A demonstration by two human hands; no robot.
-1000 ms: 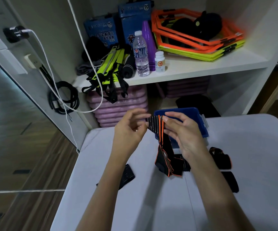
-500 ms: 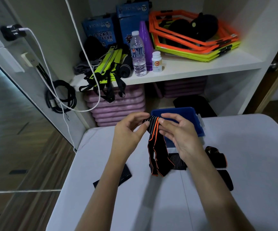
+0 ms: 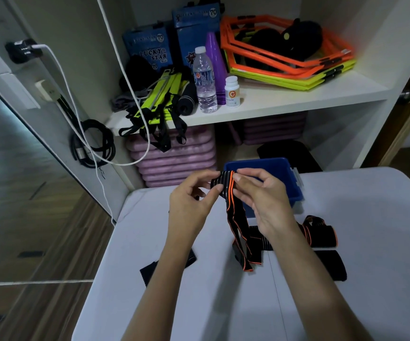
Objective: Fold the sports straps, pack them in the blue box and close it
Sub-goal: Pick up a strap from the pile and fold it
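We see the open blue plastic box (image 3: 282, 168) at the far edge of the white desk (image 3: 346, 303), behind both hands. The black strap with orange edges (image 3: 235, 217) hangs between the left hand (image 3: 191, 205) and right hand (image 3: 267, 203). 2 folded black straps (image 3: 322, 235) lie right, 1 flat black strap (image 3: 147, 271) left.

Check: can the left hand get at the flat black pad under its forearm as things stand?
Probably not yet: the left hand pinches the black-and-orange striped strap, and its forearm lies over the flat black pad.
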